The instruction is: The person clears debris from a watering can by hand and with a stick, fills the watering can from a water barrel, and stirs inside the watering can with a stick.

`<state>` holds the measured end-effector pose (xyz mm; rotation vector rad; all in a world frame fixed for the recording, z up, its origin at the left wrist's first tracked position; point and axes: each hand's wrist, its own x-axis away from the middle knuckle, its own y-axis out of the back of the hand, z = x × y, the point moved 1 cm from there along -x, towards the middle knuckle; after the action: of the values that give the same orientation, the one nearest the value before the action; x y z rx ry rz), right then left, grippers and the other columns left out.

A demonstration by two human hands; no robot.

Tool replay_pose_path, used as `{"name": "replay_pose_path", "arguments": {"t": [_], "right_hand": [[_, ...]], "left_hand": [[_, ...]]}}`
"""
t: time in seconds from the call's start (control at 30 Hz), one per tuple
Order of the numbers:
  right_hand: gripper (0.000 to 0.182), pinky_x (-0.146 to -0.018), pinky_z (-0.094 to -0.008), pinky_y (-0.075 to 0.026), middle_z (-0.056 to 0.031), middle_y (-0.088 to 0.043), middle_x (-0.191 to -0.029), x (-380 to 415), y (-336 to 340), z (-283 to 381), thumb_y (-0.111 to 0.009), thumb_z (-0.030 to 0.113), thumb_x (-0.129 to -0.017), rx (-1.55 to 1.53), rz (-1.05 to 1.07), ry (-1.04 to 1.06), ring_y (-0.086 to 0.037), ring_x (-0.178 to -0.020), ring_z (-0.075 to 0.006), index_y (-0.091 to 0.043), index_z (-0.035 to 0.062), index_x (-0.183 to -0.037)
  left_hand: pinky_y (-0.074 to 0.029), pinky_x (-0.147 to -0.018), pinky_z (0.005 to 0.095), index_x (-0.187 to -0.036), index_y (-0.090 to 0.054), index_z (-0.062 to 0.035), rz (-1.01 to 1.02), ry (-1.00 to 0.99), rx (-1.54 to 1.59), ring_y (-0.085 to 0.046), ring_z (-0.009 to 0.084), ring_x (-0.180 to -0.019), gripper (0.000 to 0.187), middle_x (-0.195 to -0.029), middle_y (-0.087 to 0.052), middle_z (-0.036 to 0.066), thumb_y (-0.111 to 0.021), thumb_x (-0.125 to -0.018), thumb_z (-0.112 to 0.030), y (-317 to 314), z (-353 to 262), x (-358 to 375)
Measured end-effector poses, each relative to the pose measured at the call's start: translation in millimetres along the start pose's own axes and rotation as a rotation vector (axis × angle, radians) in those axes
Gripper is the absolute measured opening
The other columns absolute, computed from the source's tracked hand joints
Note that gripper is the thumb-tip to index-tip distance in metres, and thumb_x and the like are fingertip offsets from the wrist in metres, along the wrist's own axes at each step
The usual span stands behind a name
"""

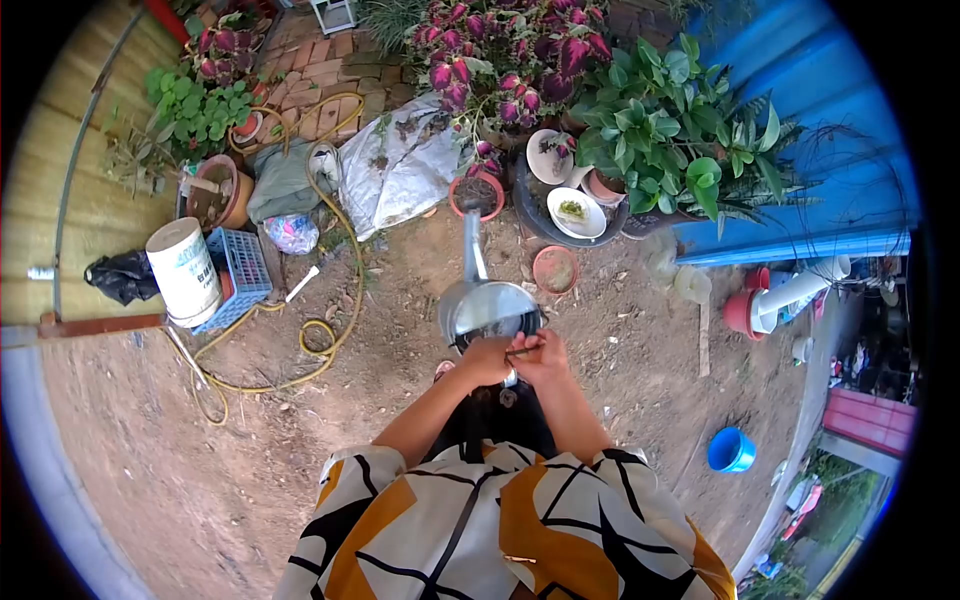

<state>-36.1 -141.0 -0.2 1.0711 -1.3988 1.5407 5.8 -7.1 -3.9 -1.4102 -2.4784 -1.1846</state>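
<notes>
On my remote feed, I couldn't tell L hand's grip; R hand pinched thin dark bar at metal can's 6 o'clock, spout twd 12.

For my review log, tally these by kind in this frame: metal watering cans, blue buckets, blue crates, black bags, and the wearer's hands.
Metal watering can: 1
Blue bucket: 1
Blue crate: 1
Black bag: 1
Hands: 2
Total: 6
</notes>
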Motion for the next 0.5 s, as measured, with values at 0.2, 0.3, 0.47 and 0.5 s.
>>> {"name": "replay_pose_path", "arguments": {"t": [0.2, 0.3, 0.47, 0.5], "right_hand": [[0.015, -0.079, -0.0396, -0.044, -0.0051, -0.049, -0.059, -44, -112, -19, -0.052, 0.011, -0.075, 0.044, 0.062, 0.000, -0.054, -0.072, -0.0223, -0.044, 0.0091, -0.063], [0.014, -0.081, -0.0392, -0.045, -0.0080, -0.055, -0.074, -23, -151, -1, -0.055, 0.013, -0.077, 0.157, 0.150, -0.111, -0.057, -0.081, -0.0225, -0.046, 0.0080, -0.068], [0.016, -0.079, -0.0296, -0.042, -0.0059, -0.058, -0.089, -19, -148, 39, -0.051, 0.020, -0.085, 0.889, 0.367, 0.146, -0.055, -0.089, -0.0161, -0.054, 0.0067, -0.093], [0.016, -0.079, -0.0296, -0.042, -0.0059, -0.058, -0.089, -17, -143, 46, -0.051, 0.020, -0.085, 0.866, 0.350, 0.142, -0.055, -0.089, -0.0161, -0.054, 0.0067, -0.093]], "left_hand": [[-0.046, -0.070, 0.0415, -0.095, -0.061, -0.0076, 0.095, 0.114, 0.001, -0.059, 0.0342, -0.085, 0.041, -0.088, -0.060, 0.021, -0.051, -0.074, -0.041, 74, 53, -59], [-0.047, -0.065, 0.0408, -0.080, -0.063, -0.0053, 0.069, 0.132, -0.020, -0.059, 0.0356, -0.074, 0.035, -0.075, -0.061, 0.020, -0.055, -0.071, -0.038, 115, 37, -79], [-0.045, -0.055, 0.0382, -0.067, -0.063, -0.0063, -0.017, 0.120, 0.018, -0.058, 0.0333, -0.061, 0.033, -0.062, -0.057, 0.017, -0.058, -0.074, -0.038, 148, 25, -102], [-0.045, -0.055, 0.0382, -0.067, -0.063, -0.0063, 0.012, 0.117, 0.014, -0.058, 0.0333, -0.061, 0.033, -0.062, -0.057, 0.017, -0.058, -0.074, -0.038, 156, 23, -108]]}}
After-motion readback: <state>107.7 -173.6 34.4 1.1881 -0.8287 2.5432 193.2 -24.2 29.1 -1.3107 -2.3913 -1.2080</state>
